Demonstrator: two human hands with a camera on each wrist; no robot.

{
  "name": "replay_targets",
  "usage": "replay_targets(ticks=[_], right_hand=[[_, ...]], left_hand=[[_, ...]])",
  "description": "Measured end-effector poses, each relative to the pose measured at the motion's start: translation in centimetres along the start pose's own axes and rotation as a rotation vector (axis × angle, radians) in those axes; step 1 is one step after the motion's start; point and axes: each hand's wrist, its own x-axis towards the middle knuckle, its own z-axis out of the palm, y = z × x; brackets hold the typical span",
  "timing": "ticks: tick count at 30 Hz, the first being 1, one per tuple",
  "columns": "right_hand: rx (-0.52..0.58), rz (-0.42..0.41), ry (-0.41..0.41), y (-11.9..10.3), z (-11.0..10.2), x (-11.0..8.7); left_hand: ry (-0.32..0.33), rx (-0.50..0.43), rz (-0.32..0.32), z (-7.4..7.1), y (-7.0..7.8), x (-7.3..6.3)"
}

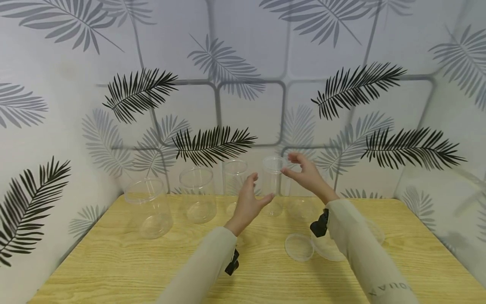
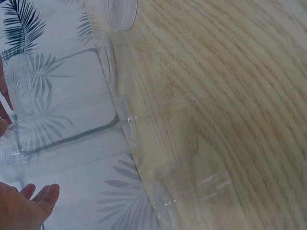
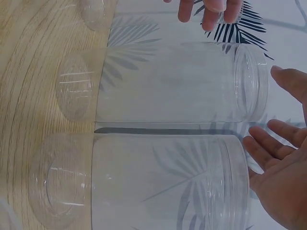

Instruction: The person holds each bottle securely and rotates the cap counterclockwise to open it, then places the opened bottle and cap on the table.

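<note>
the slim clear jar (image 1: 272, 185) is standing upright near the back of the desk (image 1: 152, 270), between the two hands. its thick rim is showing, though i cannot tell whether a lid is on. the right hand (image 1: 308, 176) is hovering by that rim, fingers spread wide and holding nothing; whether a fingertip is touching is hard to tell. the left hand (image 1: 246, 207) is hanging lower, on the jar's left, its fingers also wide and holding nothing.

for a good grasp, both hands should be closing gently from opposite sides, the left steadying the body, the right taking the rim; hard squeezing would probably be making the smooth wall slip. the right hand should be keeping clear of the wide jar (image 3: 163, 191) just beside, and the left clear of the second slim jar (image 1: 233, 181).

farther left, a broad jar (image 1: 197, 196) and the leftmost jar (image 1: 149, 207) are standing upright. nearer, a small round lid (image 1: 299, 248) and a larger lid (image 1: 328, 251) are lying flat.
</note>
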Motion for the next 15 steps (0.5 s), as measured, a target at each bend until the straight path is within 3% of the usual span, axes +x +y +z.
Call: replay_targets(ticks=[6, 15], right_hand=[[0.008, 0.057, -0.05, 0.2, 0.3, 0.1], [-0.019, 0.07, -0.087, 0.0, 0.7, -0.1]], left_hand=[[-0.002, 0.005, -0.052, 1.0, -0.8, 0.8], [-0.03, 0.045, -0.138, 1.8, -1.7, 1.3]])
